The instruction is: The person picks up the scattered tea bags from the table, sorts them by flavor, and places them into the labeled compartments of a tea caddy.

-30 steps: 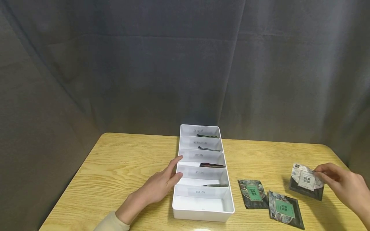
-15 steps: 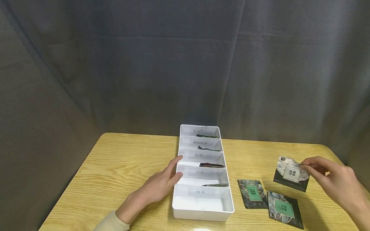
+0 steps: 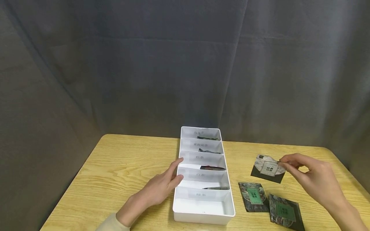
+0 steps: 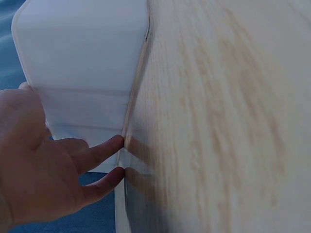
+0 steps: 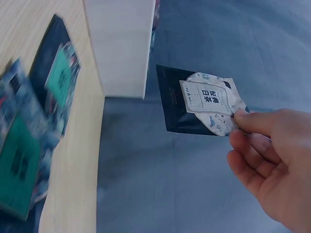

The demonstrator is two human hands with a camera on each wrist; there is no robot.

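My right hand (image 3: 315,175) pinches a tea sachet (image 3: 268,169) by one edge, above the table right of the box. In the right wrist view that tea sachet (image 5: 201,102) has a pale printed label on black, between thumb and fingers. My left hand (image 3: 157,189) lies along the left side of a long white divided box (image 3: 202,218), thumb and forefinger at its rim. In the left wrist view, fingertips (image 4: 115,141) touch the box's lower edge by the table. Two green-labelled tea sachets (image 3: 254,196) (image 3: 284,210) lie right of the box.
Several box compartments have Chinese labels; a dark red packet (image 3: 213,167) and other thin packets stand along their right sides. The nearest compartment (image 3: 199,205) shows its bare floor. The wooden table (image 3: 121,163) ends at a dark grey curtain (image 3: 162,80).
My right hand has carried the pale-labelled tea sachet leftward and slightly up, toward the box. My left hand keeps its place at the box. The view has tilted slightly.
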